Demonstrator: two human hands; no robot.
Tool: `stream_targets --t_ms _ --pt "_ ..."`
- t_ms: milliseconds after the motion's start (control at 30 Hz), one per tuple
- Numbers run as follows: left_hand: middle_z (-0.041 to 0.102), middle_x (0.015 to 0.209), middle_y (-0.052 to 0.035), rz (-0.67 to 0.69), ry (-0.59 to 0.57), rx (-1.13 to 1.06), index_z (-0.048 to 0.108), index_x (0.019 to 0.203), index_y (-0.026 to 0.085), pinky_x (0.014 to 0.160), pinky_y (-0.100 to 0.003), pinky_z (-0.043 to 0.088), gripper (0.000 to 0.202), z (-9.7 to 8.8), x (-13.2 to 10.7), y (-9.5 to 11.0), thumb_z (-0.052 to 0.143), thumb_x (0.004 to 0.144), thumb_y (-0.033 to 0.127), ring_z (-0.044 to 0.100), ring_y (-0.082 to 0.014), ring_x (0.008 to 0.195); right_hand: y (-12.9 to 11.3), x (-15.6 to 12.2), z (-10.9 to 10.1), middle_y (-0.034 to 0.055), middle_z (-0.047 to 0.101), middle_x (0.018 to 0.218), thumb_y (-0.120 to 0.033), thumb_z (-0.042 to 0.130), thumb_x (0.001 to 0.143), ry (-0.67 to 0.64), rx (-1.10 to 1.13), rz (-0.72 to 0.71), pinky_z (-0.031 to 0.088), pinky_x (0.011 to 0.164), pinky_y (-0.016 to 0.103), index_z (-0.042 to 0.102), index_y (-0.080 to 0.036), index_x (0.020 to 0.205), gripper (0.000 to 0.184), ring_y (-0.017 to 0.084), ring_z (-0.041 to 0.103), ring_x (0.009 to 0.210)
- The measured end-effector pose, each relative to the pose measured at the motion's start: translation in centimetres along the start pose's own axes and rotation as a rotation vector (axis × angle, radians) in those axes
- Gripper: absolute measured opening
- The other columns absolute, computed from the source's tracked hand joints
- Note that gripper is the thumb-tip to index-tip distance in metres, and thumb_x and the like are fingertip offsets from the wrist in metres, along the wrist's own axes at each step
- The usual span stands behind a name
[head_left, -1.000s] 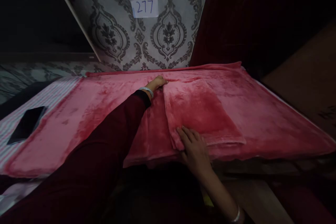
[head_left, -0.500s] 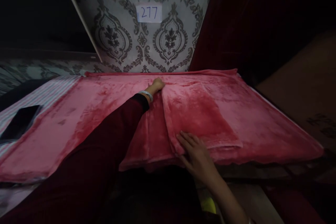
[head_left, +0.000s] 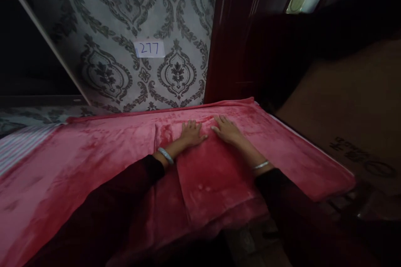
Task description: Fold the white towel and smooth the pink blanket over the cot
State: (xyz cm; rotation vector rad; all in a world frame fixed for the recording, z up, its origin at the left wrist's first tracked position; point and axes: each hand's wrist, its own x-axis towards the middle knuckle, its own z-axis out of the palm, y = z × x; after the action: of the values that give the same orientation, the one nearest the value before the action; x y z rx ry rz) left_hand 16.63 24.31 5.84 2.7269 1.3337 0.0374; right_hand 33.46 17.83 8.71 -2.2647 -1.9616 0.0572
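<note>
A red plush blanket (head_left: 213,179), folded into a narrow panel, lies on a wider pink-red plush cloth (head_left: 103,167) of the same look. My left hand (head_left: 190,134) rests on the far left part of the folded panel, fingers spread, palm down. Beside it, my right hand (head_left: 227,130) presses flat near the panel's far edge, its fingers apart. Both hands touch the plush, and neither grips it. A silvery bracelet shows on each wrist.
Behind the cloth rises a patterned wall (head_left: 138,79) bearing a paper label (head_left: 149,49) marked 277. A dark screen (head_left: 28,50) is at left, a dark red door (head_left: 241,41) at back right. A cardboard box (head_left: 351,125) stands at right; striped fabric (head_left: 28,148) at far left.
My left hand has let go of the panel's far corner and opened flat. My right hand has moved from the near edge to the far edge. The view has shifted.
</note>
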Motion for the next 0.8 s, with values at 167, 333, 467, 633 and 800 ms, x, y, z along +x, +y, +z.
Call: stream_targets --t_ms 167,333,467,633,800 --pt "0.02 0.171 -0.0175 0.032 0.085 0.024 0.027 0.164 0.017 0.127 -0.062 0.007 0.082 2.5 -0.1 -1.0 0.031 0.1 0.066 0.01 -0.0366 0.16 1.0 3.3 4.6 0.0116 0.025 0.17 -0.046 0.035 0.108 0.024 0.007 -0.058 0.025 0.124 0.055 0.032 -0.021 0.163 0.061 0.029 0.02 0.158" --pt "0.02 0.172 -0.0135 -0.018 0.036 -0.006 0.027 0.165 0.022 0.129 -0.058 0.002 0.082 2.6 0.8 -2.3 0.03 0.097 0.07 0.01 -0.0332 0.16 2.9 4.0 8.6 0.0098 0.023 0.171 -0.055 0.03 0.107 0.013 0.039 -0.001 0.029 0.123 0.053 0.034 -0.024 0.162 0.064 0.029 0.022 0.157" --pt "0.02 0.172 -0.0157 -0.162 -0.003 -0.029 0.028 0.164 0.02 0.129 -0.057 0.004 0.084 1.9 1.4 -4.7 0.032 0.097 0.069 0.011 -0.0333 0.16 3.5 4.5 9.0 0.0102 0.021 0.171 -0.058 0.027 0.106 0.004 0.053 -0.006 0.029 0.123 0.054 0.034 -0.023 0.162 0.066 0.03 0.021 0.157" --pt "0.021 0.171 -0.0193 -0.23 0.005 -0.044 0.026 0.164 0.015 0.127 -0.057 0.012 0.083 1.7 1.5 -7.0 0.029 0.098 0.066 0.011 -0.0323 0.16 3.4 4.5 8.9 0.0103 0.022 0.171 -0.058 0.026 0.106 -0.002 0.078 -0.01 0.028 0.124 0.054 0.034 -0.024 0.162 0.066 0.03 0.022 0.157" --pt "0.015 0.172 -0.0188 -0.23 -0.136 -0.072 0.022 0.164 0.014 0.127 -0.055 0.011 0.079 -0.3 1.5 -6.8 0.031 0.1 0.059 0.008 -0.0295 0.161 2.5 3.9 6.7 0.0098 0.019 0.172 -0.052 0.027 0.109 -0.07 0.061 0.008 0.025 0.125 0.049 0.03 -0.022 0.164 0.062 0.028 0.018 0.158"
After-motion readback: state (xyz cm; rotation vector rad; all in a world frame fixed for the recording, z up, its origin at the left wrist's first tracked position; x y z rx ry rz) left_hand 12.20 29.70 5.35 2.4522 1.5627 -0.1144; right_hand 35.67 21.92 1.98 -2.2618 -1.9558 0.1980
